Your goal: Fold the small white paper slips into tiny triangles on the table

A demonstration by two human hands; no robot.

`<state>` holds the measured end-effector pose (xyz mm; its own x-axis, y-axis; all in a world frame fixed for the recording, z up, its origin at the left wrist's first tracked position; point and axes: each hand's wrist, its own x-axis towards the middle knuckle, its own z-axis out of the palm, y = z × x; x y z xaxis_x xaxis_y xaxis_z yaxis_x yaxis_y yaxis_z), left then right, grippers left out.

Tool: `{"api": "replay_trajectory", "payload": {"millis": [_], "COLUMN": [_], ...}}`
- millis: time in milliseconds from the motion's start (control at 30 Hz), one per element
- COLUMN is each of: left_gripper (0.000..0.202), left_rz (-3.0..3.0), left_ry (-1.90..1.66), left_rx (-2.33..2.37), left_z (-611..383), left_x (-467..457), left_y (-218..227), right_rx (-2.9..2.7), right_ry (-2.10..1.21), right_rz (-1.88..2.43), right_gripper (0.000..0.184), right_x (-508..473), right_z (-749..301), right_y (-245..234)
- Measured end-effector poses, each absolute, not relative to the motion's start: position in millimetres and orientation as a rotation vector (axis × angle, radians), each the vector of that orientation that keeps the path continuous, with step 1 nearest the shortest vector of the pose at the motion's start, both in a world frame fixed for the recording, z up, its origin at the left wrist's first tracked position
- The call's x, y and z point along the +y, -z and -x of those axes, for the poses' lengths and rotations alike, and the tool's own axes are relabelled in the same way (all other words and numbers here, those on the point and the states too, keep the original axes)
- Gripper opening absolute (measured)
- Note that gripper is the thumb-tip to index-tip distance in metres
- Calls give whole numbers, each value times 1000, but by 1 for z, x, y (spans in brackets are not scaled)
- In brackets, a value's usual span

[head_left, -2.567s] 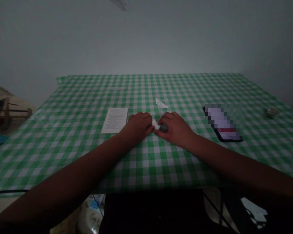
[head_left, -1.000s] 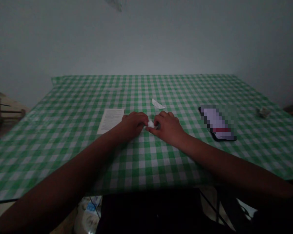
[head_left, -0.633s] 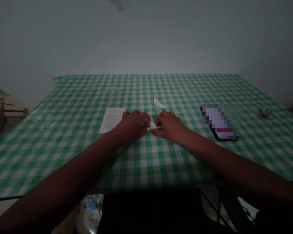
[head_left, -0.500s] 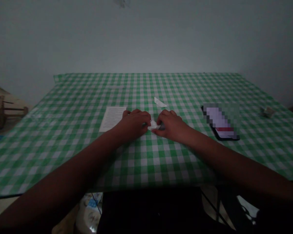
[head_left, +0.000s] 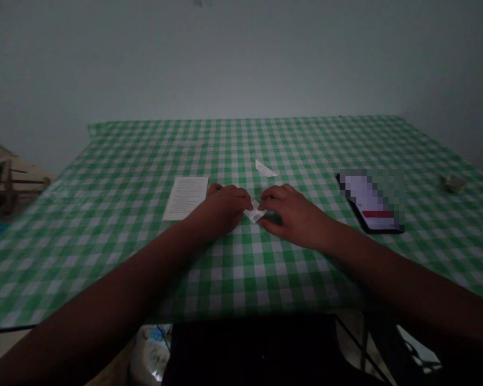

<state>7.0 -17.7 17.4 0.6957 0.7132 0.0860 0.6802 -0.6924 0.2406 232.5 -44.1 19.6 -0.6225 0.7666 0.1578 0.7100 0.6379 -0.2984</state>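
Note:
Between my hands, low over the checked tablecloth, is a small folded piece of printed paper [head_left: 254, 213]. My left hand [head_left: 227, 206] is closed on its left side, fingers bent and thumb underneath, partly covering it. From the right, my right hand [head_left: 286, 212] touches the paper's edge with its index fingertip and thumb, the fingers curved with a gap between them. A flat printed sheet [head_left: 185, 197] lies just left of my left hand. Beyond both hands rests a small slanted strip of printed paper [head_left: 265, 169].
A phone [head_left: 372, 206] with a lit, partly blurred screen lies to the right. Farther right sits a small crumpled object [head_left: 452, 183]. The green and white checked tablecloth [head_left: 241, 268] covers the table, which meets a plain wall [head_left: 241, 64] behind.
My right hand has loosened and shifted slightly right, with its fingers wider apart. More of the folded paper shows, now lying flatter. The view has tilted a little.

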Motion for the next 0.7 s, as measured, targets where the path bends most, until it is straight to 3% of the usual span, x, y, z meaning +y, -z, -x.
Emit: {"api": "replay_trajectory", "payload": {"millis": [133, 467, 700], "left_gripper": [31, 26, 21], "left_rz": [-2678, -2670, -2704], "left_ry": [-263, -284, -243], "left_rx": [1142, 1150, 1159], "left_z": [-6, -7, -10], "left_x": [-17, -15, -23], "left_y": [-17, -17, -21], "right_rx": [-2691, -2744, -2731], "right_ry": [-209, -52, -153], "right_rz": [1221, 1408, 1424], "right_gripper": [37, 29, 21], "right_x": [-53, -59, -52], "right_z": [-228, -235, -242], "right_y": [-25, -34, -40]}}
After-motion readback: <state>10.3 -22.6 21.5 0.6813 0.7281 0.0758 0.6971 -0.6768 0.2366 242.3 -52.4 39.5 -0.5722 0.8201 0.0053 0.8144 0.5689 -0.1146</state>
